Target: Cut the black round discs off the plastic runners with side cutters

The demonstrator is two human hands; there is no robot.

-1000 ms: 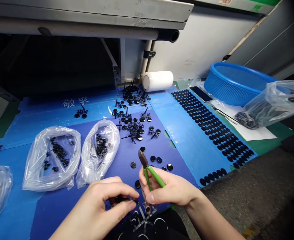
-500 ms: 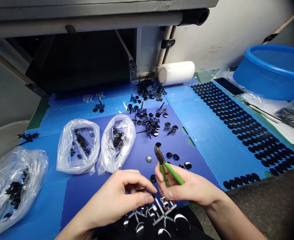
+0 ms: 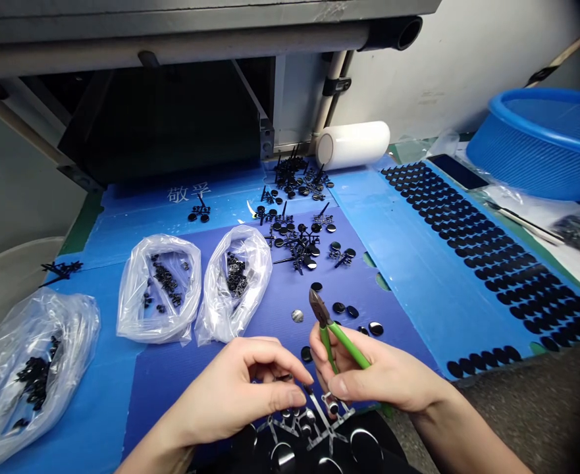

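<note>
My right hand (image 3: 376, 375) is closed around green-handled side cutters (image 3: 349, 345), whose dark jaws point up and away from me. My left hand (image 3: 247, 388) pinches a glossy black plastic sprue (image 3: 326, 428) by its stem, with thumb and forefinger close together. Small parts and shiny round discs branch off the sprue, low in front of me over dark clothing. The right fingertips are close to one of its branches; whether they touch it I cannot tell. Several loose black discs (image 3: 338, 308) lie on the mat just beyond the right hand.
More sprues (image 3: 302, 243) are heaped toward the back. Plastic bags of small black parts, including a middle one (image 3: 158, 322), stand at left. Rows of black discs (image 3: 472, 243) cover the right sheet. A white roll (image 3: 353, 145) and blue basket (image 3: 536, 158) sit behind.
The whole view has shifted slightly, so things appear a little further right. Both hands keep nearly the same pose, still with the sprue and the side cutters.
</note>
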